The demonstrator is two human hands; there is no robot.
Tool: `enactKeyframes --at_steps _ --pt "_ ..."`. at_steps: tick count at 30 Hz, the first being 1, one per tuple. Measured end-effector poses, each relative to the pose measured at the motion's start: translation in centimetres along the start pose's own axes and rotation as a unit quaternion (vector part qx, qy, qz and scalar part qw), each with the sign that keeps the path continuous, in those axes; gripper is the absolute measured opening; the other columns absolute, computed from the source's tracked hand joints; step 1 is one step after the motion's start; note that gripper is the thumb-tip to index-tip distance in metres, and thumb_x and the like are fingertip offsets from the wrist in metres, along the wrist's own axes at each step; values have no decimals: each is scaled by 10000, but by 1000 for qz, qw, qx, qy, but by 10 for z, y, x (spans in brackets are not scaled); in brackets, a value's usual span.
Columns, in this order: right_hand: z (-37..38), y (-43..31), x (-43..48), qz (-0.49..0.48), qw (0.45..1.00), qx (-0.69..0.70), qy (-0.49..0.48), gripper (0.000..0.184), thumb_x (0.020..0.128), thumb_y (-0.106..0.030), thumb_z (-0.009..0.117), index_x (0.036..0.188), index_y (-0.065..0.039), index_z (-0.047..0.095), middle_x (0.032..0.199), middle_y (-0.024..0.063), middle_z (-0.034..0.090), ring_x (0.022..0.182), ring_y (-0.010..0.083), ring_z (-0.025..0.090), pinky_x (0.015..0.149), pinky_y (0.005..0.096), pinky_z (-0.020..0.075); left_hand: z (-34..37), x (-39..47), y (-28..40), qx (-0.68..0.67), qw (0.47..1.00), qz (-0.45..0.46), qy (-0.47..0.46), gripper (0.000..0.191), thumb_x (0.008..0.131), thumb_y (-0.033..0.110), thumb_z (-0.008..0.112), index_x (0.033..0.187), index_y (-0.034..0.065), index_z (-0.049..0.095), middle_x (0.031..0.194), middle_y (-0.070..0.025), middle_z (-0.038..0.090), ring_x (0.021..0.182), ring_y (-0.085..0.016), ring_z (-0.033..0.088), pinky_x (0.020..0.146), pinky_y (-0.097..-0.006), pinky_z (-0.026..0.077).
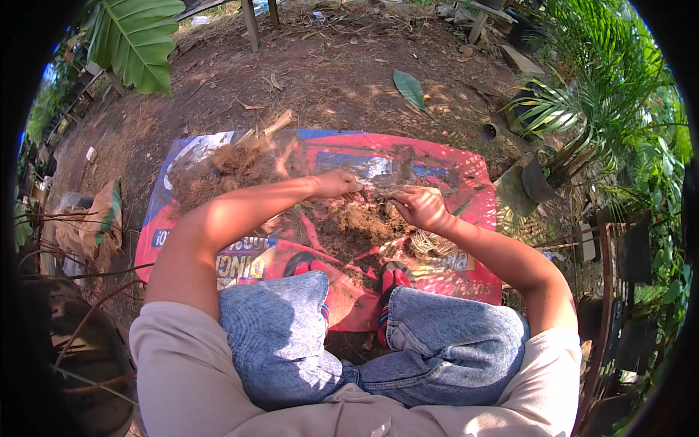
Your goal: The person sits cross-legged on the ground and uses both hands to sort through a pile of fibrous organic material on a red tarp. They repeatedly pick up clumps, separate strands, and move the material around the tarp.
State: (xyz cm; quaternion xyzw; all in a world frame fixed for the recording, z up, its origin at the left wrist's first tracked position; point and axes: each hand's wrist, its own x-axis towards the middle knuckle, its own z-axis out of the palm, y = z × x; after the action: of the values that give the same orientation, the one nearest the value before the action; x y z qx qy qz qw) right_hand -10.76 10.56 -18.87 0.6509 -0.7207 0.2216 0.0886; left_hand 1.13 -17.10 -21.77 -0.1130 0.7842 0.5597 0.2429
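My left hand (337,185) is over the middle of a red and blue printed sheet (469,169), its thumb and fingertips drawn together. Facing it, my right hand (423,206) has its fingers bent in a pinch, with a small gap between the hands. Something thin and dark shows near the fingertips, too small to make out. Beneath both hands lies a loose heap of brown plant fibre (363,224). A coil of pale string (431,243) rests under my right wrist. More brown fibre (240,161) is piled beyond my left forearm.
My feet in dark sandals (401,273) stand on the sheet's near part. A potted palm (546,169) is at the right. Crumpled plastic bags (95,224) lie on the left. A large green leaf (136,43) hangs at upper left; another leaf (409,90) lies on the soil.
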Motion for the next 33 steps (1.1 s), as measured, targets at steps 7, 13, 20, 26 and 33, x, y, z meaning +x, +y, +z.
enactKeyframes --at_steps 7,13,20,26,33 --pt "3 -5 -3 92 985 -10 -146 558 894 -469 742 1366 -187 652 1061 71 752 1077 249 717 917 409 579 22 -16 14 6 1000 29 3 310 1042 369 634 1086 65 672 1085 -63 717 1040 -165 674 917 -353 533" --pt "23 -14 1 146 975 -25 -166 577 934 -560 684 1338 -149 673 1262 102 724 1221 239 664 1013 378 544 33 -11 18 54 992 113 -24 315 1022 332 660 1124 34 663 1082 -74 707 1033 -161 657 919 -356 518" --pt "29 -14 -3 151 978 96 -110 458 934 -478 708 1211 -113 726 1233 112 730 1142 281 699 971 383 566 31 -3 14 103 986 129 0 293 1006 281 661 1128 15 659 1056 -87 710 1006 -162 650 879 -351 515" --pt "20 -24 -1 120 987 73 -78 351 892 -355 755 1127 -96 722 1095 146 745 1023 330 720 867 419 591 21 11 3 131 986 46 93 274 962 288 687 1073 37 693 998 -111 739 923 -219 686 829 -391 530" --pt "18 -38 -10 146 980 55 -126 289 881 -378 773 970 -112 706 854 85 742 790 304 738 679 440 588 15 -14 -13 164 974 143 64 417 882 355 751 1173 61 698 1085 -137 734 961 -245 714 858 -396 557"
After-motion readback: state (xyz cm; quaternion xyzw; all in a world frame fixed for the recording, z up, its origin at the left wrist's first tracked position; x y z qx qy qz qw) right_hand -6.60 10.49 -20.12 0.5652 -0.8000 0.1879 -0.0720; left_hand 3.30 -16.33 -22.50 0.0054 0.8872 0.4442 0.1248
